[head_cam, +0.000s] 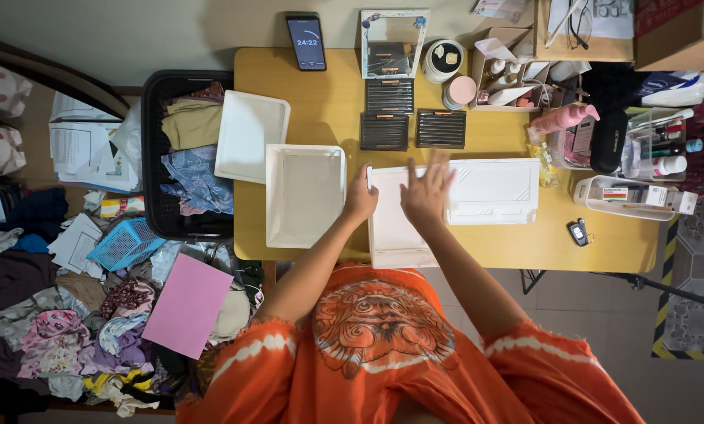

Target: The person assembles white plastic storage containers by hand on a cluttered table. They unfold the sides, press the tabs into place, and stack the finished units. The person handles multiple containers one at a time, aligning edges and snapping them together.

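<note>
1. The left hand (360,200) is curling shut on the upper left corner of the white tray (395,228), fingers clamped over its rim.
2. The right hand (427,191) is resting flat on the same tray, fingers spread apart and gripping nothing.
3. That tray is sitting at the near edge of the yellow table (328,110), directly under both hands, slightly overhanging toward the person.
4. Its long axis is running away from the person, near edge to far edge.
5. A white lid (493,191) is lying just right of the right hand, long axis crosswise, overlapping the tray's far right corner.
6. A second white tray (305,195) is sitting just left of the left hand, apart from it.
</note>
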